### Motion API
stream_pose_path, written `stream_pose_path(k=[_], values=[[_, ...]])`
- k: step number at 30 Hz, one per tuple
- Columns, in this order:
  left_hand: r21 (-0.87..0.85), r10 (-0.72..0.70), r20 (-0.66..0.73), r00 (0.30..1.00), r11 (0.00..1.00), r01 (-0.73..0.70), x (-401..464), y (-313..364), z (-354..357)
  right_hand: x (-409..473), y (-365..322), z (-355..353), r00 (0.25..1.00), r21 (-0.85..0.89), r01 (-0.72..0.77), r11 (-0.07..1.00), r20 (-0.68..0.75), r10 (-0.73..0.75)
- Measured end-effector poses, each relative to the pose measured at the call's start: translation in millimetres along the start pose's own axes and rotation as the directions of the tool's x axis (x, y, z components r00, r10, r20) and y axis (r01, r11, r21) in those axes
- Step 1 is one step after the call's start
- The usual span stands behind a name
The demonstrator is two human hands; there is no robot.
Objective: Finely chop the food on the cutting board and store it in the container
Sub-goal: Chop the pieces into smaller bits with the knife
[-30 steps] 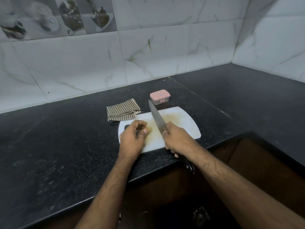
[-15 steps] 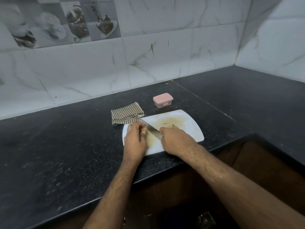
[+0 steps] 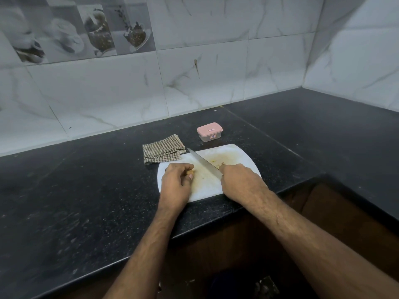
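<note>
Head view, right hand (image 3: 239,182) grasping knife (image 3: 204,162), blade's long axis pointing to 10 o'clock across cutting board (image 3: 244,157), left hand (image 3: 176,184) pinching food piece (image 3: 190,173), lidded container (image 3: 209,132) at 12 o'clock.

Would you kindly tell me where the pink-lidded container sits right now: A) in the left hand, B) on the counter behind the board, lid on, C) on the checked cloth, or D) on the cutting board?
B: the container stands on the counter beyond the cutting board, lid closed.

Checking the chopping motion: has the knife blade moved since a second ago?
Yes. The knife has swung down flat; its tip now points toward the cloth, not the container.
</note>
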State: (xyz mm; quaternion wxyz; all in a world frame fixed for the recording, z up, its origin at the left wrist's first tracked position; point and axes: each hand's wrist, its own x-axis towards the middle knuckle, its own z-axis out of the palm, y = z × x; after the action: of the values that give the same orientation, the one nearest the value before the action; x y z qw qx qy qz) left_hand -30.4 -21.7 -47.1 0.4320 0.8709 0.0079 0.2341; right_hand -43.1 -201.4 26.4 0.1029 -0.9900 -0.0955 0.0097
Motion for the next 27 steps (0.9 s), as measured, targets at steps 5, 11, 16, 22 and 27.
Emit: stream_pose_path(k=[5,11,16,22,27], values=[[-0.007,-0.023,0.031,0.999,1.0,0.023,0.1,-0.6,-0.3,-2.4,-0.8,-4.5,0.999,0.034,-0.028,0.999,0.022,0.027],[-0.033,-0.042,0.02,0.999,0.999,0.043,0.4,-0.6,0.7,-7.8,-3.6,-9.6,1.0,0.09,-0.02,0.996,0.019,0.018],[-0.054,-0.074,0.023,0.997,0.996,0.075,-0.6,2.1,-0.5,-11.2,-4.6,-3.2,0.998,0.129,-0.031,0.991,0.049,0.025],[-0.028,-0.07,0.025,0.997,0.997,0.071,-0.9,3.8,-0.9,-10.2,-13.3,-3.3,0.999,0.155,0.002,0.988,0.037,-0.008],[0.052,-0.045,-0.006,0.999,0.998,0.045,0.1,-4.4,0.9,-7.6,-19.3,2.3,0.996,0.173,0.022,0.985,0.08,-0.036]])
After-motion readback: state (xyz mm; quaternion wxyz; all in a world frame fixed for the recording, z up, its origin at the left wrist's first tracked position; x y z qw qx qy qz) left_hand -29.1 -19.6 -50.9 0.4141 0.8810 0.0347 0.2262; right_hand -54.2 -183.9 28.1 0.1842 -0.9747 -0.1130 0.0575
